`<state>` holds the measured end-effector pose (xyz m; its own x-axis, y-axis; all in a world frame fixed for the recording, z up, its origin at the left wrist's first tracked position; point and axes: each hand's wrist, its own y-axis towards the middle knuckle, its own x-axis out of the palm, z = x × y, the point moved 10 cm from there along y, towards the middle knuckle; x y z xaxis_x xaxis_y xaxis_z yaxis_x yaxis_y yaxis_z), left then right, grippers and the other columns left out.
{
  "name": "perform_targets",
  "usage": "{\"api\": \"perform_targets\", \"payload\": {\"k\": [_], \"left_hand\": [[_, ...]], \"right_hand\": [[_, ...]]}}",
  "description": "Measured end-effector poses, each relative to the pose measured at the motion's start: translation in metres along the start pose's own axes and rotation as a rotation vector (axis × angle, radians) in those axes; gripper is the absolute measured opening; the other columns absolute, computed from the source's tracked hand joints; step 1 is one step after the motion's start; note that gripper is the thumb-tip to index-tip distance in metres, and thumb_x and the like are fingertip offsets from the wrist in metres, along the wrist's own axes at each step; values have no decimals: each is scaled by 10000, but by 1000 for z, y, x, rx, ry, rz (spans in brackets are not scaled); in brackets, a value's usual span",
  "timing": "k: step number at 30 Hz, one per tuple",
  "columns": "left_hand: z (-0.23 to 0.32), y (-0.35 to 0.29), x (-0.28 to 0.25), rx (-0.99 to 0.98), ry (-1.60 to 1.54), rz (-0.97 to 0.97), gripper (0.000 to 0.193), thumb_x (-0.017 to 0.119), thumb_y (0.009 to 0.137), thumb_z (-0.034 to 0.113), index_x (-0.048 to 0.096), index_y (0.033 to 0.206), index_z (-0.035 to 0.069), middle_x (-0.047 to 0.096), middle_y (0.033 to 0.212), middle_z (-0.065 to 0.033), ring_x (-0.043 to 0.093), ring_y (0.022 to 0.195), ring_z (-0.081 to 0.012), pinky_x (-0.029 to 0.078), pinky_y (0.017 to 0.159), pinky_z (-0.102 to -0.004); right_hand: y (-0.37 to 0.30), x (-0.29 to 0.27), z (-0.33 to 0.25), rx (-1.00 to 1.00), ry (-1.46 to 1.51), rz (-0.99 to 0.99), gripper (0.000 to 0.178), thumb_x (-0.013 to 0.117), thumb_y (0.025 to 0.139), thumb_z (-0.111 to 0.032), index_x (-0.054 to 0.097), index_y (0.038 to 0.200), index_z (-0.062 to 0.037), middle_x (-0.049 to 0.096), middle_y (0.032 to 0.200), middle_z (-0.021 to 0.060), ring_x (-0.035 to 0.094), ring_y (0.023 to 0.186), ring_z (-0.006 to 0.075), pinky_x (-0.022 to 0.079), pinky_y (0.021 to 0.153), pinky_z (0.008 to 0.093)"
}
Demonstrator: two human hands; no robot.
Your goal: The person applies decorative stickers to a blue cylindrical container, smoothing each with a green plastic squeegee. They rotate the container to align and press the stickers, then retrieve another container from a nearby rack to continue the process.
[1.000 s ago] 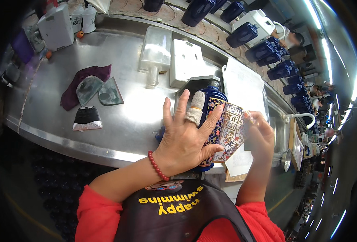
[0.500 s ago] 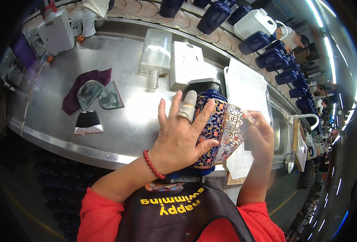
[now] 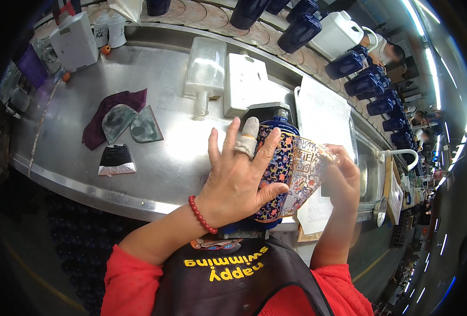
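Note:
A dark blue glass bottle (image 3: 282,122) lies in front of me, neck pointing away, partly wrapped in a patterned floral decal film (image 3: 305,176). My left hand (image 3: 232,176) rests on the bottle's left side with fingers spread, its index finger and thumb reaching over the pattern. A cloth finger cover (image 3: 247,139) sits on one of its fingers. On the right, my right hand (image 3: 343,171) pinches the film's free edge, which stands away from the bottle and looks see-through. The bottle's left side is hidden under my left hand.
Two green-grey scraper pieces (image 3: 118,124), a purple cloth (image 3: 94,126) and a black-and-silver scraper (image 3: 117,160) lie left on the metal table (image 3: 70,158). Beyond stand a clear bottle (image 3: 204,66), a white container (image 3: 245,79) and a conveyor (image 3: 186,16) carrying blue bottles.
The blue bottles on the conveyor have shifted to the right. The film's free part stands a little farther out from the bottle, and my hands have barely moved.

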<state>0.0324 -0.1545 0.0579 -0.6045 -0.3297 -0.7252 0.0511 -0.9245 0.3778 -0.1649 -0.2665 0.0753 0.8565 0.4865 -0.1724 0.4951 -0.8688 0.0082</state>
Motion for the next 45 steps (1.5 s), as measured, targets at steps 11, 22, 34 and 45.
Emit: {"api": "perform_targets", "payload": {"k": [11,22,34,45], "left_hand": [[5,3,-10,29,-29,104,898,558,921,637,326,1584,76,528,1351,-333,301,1398,-551,121,1097,-749],[5,4,-4,-20,-14,44,924,563,915,658,317,1579,64,388,1498,-328,245,1441,-535,72,1125,-727],[2,4,-3,-9,-41,42,921,565,922,653,286,1596,89,403,1492,-328,244,1444,-536,59,1134,-715],[8,-11,4,-6,-75,2,918,531,908,706,296,1605,156,292,1554,-337,207,1450,-542,58,1126,-728]], "right_hand": [[1,2,4,3,-17,-14,159,673,932,-63,569,824,-12,563,1216,124,547,1049,141,459,908,280],[6,3,5,-8,8,-17,177,678,940,-75,561,819,-19,560,1222,122,547,1059,138,464,911,278],[5,0,9,12,-3,0,195,681,941,-83,549,809,-28,557,1223,122,546,1069,141,464,914,281],[6,2,13,39,9,-6,186,679,941,-79,550,820,-22,555,1223,118,556,1057,133,476,921,290]]}}
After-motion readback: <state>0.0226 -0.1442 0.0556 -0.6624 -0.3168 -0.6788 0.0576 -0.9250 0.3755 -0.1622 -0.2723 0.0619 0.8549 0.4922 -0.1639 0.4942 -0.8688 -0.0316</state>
